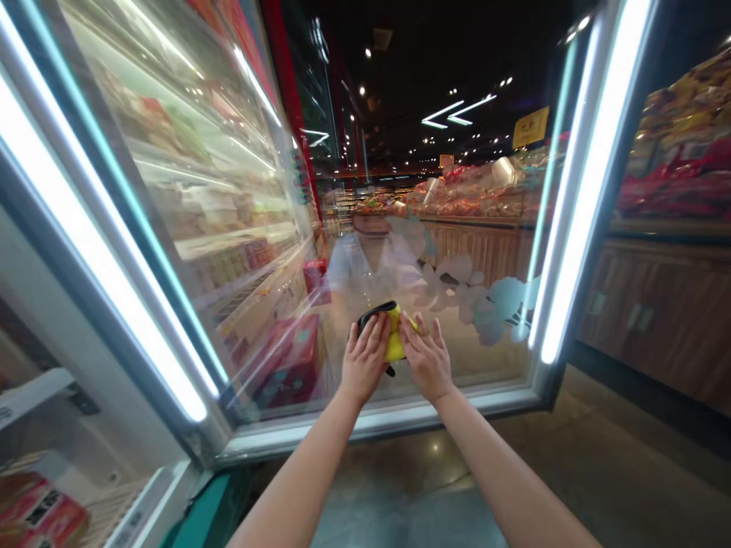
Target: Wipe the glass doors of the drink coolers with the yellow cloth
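Note:
A folded yellow and black cloth lies against the glass door of a lit cabinet, low on the pane. My left hand holds its dark left side, fingers together and pressed onto it. On the yellow right side, my right hand keeps its fingertips on the cloth, thumb side toward the other hand. Part of the cloth is hidden under the fingers. Flower-shaped decals show on the pane to the right of my hands.
Bright light strips run along the door frame. At the lower left, the cabinet interior holds a red package on a shelf. Beyond the glass are wooden counters piled with wrapped goods; the pane also carries reflections. Grey floor lies below.

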A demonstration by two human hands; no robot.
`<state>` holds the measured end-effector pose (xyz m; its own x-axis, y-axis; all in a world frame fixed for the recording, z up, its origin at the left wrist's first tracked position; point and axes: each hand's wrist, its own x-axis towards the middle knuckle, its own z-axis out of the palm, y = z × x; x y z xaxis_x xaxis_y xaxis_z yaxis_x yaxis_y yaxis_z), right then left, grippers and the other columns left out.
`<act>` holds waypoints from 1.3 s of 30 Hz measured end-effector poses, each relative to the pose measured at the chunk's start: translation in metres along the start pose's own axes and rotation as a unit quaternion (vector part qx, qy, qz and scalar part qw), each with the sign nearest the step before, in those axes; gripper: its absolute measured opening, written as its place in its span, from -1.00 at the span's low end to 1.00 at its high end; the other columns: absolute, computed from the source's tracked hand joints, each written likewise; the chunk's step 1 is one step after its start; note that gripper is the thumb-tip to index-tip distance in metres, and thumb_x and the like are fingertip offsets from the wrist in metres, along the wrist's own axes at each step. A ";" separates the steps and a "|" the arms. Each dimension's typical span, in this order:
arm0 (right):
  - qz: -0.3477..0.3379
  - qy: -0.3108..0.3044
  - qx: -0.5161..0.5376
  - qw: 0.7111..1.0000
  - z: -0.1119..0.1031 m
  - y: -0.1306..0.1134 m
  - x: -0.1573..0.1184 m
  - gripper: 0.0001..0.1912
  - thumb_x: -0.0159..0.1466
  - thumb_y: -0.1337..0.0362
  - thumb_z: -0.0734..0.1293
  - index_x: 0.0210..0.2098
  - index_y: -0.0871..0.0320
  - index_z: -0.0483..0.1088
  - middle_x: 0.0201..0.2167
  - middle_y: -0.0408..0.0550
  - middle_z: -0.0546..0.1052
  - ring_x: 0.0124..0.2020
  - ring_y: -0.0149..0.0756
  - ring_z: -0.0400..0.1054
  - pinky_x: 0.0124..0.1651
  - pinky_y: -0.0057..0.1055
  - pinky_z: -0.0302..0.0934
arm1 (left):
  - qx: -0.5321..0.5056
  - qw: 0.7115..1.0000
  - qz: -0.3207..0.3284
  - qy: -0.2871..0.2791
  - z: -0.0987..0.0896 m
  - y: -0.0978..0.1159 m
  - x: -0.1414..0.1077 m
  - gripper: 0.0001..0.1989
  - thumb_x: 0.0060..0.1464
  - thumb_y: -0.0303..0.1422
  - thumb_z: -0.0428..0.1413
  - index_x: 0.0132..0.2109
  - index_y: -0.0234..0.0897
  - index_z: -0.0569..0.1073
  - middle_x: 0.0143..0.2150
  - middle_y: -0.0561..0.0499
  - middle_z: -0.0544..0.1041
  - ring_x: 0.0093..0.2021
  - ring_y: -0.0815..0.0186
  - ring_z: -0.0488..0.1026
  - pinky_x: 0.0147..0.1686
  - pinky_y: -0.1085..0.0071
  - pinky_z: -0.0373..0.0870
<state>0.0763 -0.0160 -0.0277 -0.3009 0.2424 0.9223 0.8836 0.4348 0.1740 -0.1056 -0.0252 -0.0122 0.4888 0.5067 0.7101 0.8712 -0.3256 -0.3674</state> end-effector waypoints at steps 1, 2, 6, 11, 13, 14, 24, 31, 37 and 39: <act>-0.013 0.006 0.006 1.000 0.003 -0.008 0.009 -0.49 0.41 0.45 0.17 0.33 0.22 0.32 0.36 0.03 0.34 0.46 -0.16 0.07 0.56 -0.06 -0.31 | 0.001 1.000 -0.024 0.016 -0.004 -0.008 -0.002 -0.20 0.20 -0.40 0.11 0.51 -0.27 0.01 0.46 -0.20 0.23 0.51 0.11 0.05 0.50 0.02 -0.29; -0.031 0.010 0.014 0.999 0.006 -0.017 0.016 -0.49 0.41 0.44 0.16 0.33 0.23 0.31 0.36 0.04 0.34 0.46 -0.18 0.09 0.56 -0.09 -0.28 | 0.001 0.999 -0.046 0.028 -0.007 -0.014 -0.008 -0.20 0.20 -0.39 0.13 0.51 -0.24 0.03 0.46 -0.20 0.23 0.51 0.09 0.04 0.50 -0.01 -0.30; -0.079 0.004 0.051 0.996 0.014 -0.043 0.008 -0.51 0.42 0.40 0.16 0.31 0.20 0.34 0.36 0.05 0.35 0.44 -0.23 0.12 0.56 -0.11 -0.28 | -0.005 0.996 -0.091 0.020 0.003 -0.023 -0.048 -0.21 0.15 -0.35 0.22 0.46 -0.29 0.16 0.45 -0.28 0.24 0.50 -0.03 0.04 0.48 -0.07 -0.19; -0.070 -0.012 0.042 0.997 0.006 -0.032 -0.021 -0.52 0.41 0.43 0.19 0.27 0.10 0.39 0.34 -0.04 0.38 0.49 -0.22 0.01 0.56 -0.02 -0.47 | -0.029 0.997 -0.044 -0.064 0.016 -0.006 -0.062 -0.17 0.10 -0.31 0.25 0.46 -0.30 0.16 0.42 -0.29 0.29 0.49 -0.08 0.07 0.45 -0.14 -0.05; -0.050 -0.007 0.030 0.998 0.003 -0.027 -0.013 -0.51 0.41 0.44 0.20 0.29 0.09 0.37 0.35 -0.06 0.37 0.51 -0.20 -0.05 0.56 0.02 -0.49 | -0.026 0.996 -0.045 -0.072 0.008 -0.008 -0.049 -0.10 0.11 -0.33 0.23 0.50 -0.31 0.03 0.47 -0.29 0.20 0.51 -0.03 0.02 0.46 -0.10 -0.06; -0.037 -0.003 0.026 0.999 0.003 -0.028 -0.004 -0.50 0.42 0.44 0.19 0.31 0.10 0.35 0.35 -0.04 0.36 0.51 -0.18 -0.07 0.56 0.04 -0.48 | -0.022 0.996 -0.051 -0.064 0.002 -0.012 -0.042 -0.08 0.12 -0.35 0.21 0.51 -0.33 -0.03 0.48 -0.30 0.16 0.52 0.00 -0.01 0.47 -0.08 -0.08; -0.126 -0.030 0.055 0.990 0.009 -0.079 0.021 -0.56 0.45 0.43 0.15 0.27 0.19 0.38 0.36 0.03 0.36 0.44 -0.25 0.12 0.56 -0.07 -0.30 | -0.022 0.995 -0.101 -0.013 -0.012 -0.050 -0.085 -0.06 0.10 -0.51 0.16 0.52 -0.38 -0.11 0.50 -0.34 0.09 0.53 -0.01 -0.05 0.45 -0.11 -0.01; -0.117 -0.028 0.030 0.992 -0.006 -0.045 0.018 -0.44 0.40 0.46 0.18 0.36 0.08 0.27 0.36 -0.02 0.36 0.51 -0.23 -0.06 0.56 0.01 -0.41 | -0.011 1.000 0.021 0.011 -0.012 -0.050 -0.061 -0.33 0.26 -0.54 -0.02 0.48 -0.31 0.10 0.47 -0.17 0.22 0.52 0.19 0.02 0.47 0.08 0.00; -0.146 -0.106 0.072 0.981 -0.003 -0.077 0.078 -0.24 0.28 0.45 0.25 0.46 0.17 0.08 0.48 0.01 0.13 0.52 -0.15 -0.11 0.55 -0.04 -0.28 | 0.008 0.997 0.027 0.070 -0.034 -0.095 -0.068 -0.37 0.28 -0.56 -0.05 0.46 -0.34 0.13 0.45 -0.16 0.27 0.52 0.22 0.01 0.50 0.11 -0.08; -0.148 -0.103 0.072 0.981 0.001 -0.089 0.069 -0.30 0.31 0.46 0.22 0.44 0.19 0.13 0.47 0.00 0.17 0.51 -0.18 -0.04 0.55 -0.07 -0.23 | 0.013 0.997 -0.028 0.072 -0.030 -0.092 -0.086 -0.33 0.27 -0.59 -0.06 0.48 -0.37 0.07 0.46 -0.21 0.24 0.52 0.19 -0.01 0.49 0.09 -0.05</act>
<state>-0.0233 -0.0366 0.0198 -0.6164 0.2496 0.7468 0.6904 0.6275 0.3601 -0.2295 -0.0628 -0.0210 0.4302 0.4026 0.8080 0.8985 -0.2779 -0.3399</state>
